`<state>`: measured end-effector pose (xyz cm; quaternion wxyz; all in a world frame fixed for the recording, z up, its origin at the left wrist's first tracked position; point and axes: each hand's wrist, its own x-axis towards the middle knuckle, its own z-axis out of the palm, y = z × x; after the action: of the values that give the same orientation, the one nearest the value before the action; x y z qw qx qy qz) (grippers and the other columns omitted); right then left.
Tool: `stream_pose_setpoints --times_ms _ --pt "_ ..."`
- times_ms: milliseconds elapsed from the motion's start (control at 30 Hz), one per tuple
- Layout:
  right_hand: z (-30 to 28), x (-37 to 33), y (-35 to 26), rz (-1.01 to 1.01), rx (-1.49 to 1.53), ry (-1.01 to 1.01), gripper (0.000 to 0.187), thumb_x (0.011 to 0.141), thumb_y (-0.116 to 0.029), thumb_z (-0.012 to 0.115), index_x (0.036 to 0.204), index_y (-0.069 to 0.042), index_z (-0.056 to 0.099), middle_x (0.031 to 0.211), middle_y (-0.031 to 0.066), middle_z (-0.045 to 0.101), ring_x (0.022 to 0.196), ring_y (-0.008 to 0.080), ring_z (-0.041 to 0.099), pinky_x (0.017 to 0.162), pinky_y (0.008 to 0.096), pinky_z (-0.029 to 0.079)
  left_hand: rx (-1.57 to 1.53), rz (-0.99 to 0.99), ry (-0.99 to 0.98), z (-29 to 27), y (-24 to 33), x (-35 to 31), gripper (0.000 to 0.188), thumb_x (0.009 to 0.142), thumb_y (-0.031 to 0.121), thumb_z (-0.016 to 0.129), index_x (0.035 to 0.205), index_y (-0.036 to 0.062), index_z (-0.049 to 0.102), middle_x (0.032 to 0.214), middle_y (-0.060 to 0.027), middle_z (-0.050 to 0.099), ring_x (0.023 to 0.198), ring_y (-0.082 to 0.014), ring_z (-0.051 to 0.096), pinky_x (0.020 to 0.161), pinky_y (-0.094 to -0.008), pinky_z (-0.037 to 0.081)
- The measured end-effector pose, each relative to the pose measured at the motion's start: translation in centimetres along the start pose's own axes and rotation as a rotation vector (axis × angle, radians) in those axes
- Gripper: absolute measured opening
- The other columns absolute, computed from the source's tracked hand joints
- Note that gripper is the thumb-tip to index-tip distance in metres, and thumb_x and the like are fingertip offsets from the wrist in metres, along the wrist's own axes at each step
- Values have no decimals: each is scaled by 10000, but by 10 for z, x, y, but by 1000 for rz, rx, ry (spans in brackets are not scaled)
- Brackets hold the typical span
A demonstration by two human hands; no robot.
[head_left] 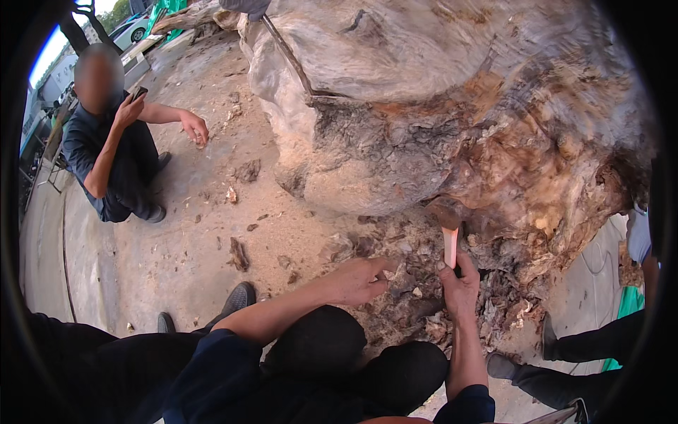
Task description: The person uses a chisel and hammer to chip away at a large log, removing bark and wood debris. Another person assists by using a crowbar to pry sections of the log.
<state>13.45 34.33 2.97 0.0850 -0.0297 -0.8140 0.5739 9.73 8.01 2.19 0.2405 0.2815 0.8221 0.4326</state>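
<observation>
My right hand is closed round the pale pinkish handle of a short tool. Its brown head is up against the underside of a huge gnarled wood stump, and I cannot make out its exact kind. To the left, my left hand hovers over the debris, fingers partly bent and apart, close to a pale wood chip. Loose bark and rotten wood pieces lie heaped below the stump, around both hands. My knees are bent just behind them.
A person squats at the left holding a phone. At the top, a gloved hand holds a long metal bar against the stump. Other people's legs stand close at the right; another shoe is at my left.
</observation>
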Motion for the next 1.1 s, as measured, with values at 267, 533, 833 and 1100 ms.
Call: stream_pose_setpoints --times_ms 267,533,833,1100 --pt "104 52 -78 -105 338 -73 212 980 -111 664 1172 -37 615 961 -42 561 859 48 485 742 229 427 -339 65 363 11 7 32 585 903 184 674 1397 -16 433 1192 -278 653 1118 -417 656 933 -468 521" --pt "158 99 -118 -27 440 -262 214 994 -106 613 1172 13 626 954 1 613 883 84 547 775 260 465 -231 61 931 -40 -23 45 340 942 82 603 1259 -1 514 965 -190 686 877 -264 695 727 -365 535" --pt "209 153 -100 -36 295 -188 219 955 -115 618 1105 30 685 888 49 661 830 111 584 765 280 470 -155 65 1044 -99 -77 72 181 949 111 615 1084 1 567 871 -244 657 822 -429 660 701 -460 503" --pt "250 178 -95 -95 255 -145 252 893 -149 612 1089 -18 699 787 132 670 723 160 595 694 342 484 -251 182 1046 -133 -162 90 149 943 115 631 1029 -4 606 772 -165 630 691 -257 604 665 -387 490"
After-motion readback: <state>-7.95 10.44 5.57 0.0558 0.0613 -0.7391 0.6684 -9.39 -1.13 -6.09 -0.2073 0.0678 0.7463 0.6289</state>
